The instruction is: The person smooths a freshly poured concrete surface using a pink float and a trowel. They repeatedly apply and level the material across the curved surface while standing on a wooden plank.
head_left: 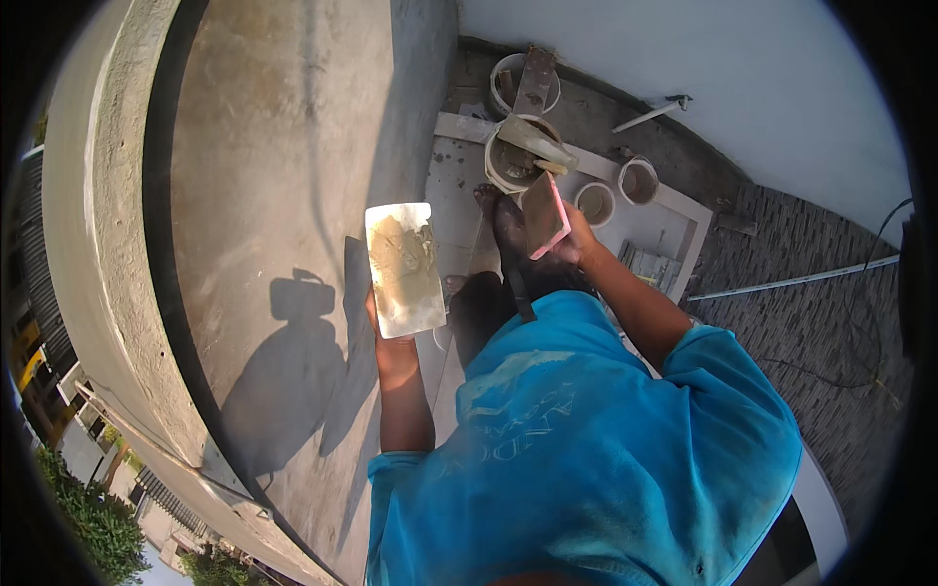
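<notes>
My left hand (pixel 375 320) grips a pale rectangular plasterer's board (pixel 415 314) from beneath, most of its fingers hidden by it. A smear of wet grey-beige mortar (pixel 399 256) lies on the board's upper face. In my right hand (pixel 578 240) is a sponge float (pixel 544 217) with a pink edge and a brown, dirty face, tilted up on its side. The two tools are apart, with my legs between and below them. Just beyond the float stands a mortar-stained bucket (pixel 491 168) with a long pale tool (pixel 539 143) lying across its rim.
Another bucket (pixel 555 94) carries a flat board (pixel 534 83). Two small tubs (pixel 594 203) stand right of it. A pipe (pixel 647 116) juts from the white wall (pixel 743 88). A long bar (pixel 791 283) crosses the patterned floor. A grey plastered surface (pixel 264 176) rises at left, beside a ledge (pixel 117 195).
</notes>
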Motion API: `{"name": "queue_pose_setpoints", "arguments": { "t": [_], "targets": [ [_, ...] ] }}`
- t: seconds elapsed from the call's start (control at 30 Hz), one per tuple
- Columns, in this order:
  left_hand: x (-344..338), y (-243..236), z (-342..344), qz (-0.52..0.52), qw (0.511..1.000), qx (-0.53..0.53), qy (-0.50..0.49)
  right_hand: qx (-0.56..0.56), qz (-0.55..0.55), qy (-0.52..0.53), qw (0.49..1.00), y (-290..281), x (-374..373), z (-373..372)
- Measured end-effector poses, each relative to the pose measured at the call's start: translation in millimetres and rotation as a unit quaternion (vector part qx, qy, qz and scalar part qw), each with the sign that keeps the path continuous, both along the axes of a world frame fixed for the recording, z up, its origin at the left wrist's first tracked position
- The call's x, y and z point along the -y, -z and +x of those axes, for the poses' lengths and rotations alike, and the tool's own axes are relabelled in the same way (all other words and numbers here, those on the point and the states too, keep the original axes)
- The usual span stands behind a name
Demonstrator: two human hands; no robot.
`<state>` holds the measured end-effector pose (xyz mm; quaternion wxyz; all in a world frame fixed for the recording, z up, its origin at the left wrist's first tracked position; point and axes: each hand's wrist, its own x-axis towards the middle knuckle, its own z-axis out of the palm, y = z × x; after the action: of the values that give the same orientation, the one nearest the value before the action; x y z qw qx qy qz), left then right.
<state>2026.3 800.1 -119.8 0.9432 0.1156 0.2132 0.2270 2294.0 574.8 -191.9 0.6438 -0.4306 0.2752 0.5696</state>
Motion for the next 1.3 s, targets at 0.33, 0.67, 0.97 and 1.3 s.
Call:
{"name": "queue_pose_setpoints", "arguments": {
  "t": [0.33,0.67,0.97,1.3],
  "targets": [
    [-110,57,5,0.023,0.917,-0.304,0.257,0.092,-0.059,0.151,0.982,29,113,-30],
    [-106,63,3,0.083,0.953,-0.176,0.23,0.128,-0.043,0.115,0.984,22,86,-93],
    [-46,114,55,-0.036,0.904,-0.341,0.255,0.282,-0.163,-0.029,0.945,37,102,-84],
    [41,216,133,-0.068,0.887,-0.377,0.258,0.21,-0.103,-0.005,0.972,49,85,-85]
  ]
}}
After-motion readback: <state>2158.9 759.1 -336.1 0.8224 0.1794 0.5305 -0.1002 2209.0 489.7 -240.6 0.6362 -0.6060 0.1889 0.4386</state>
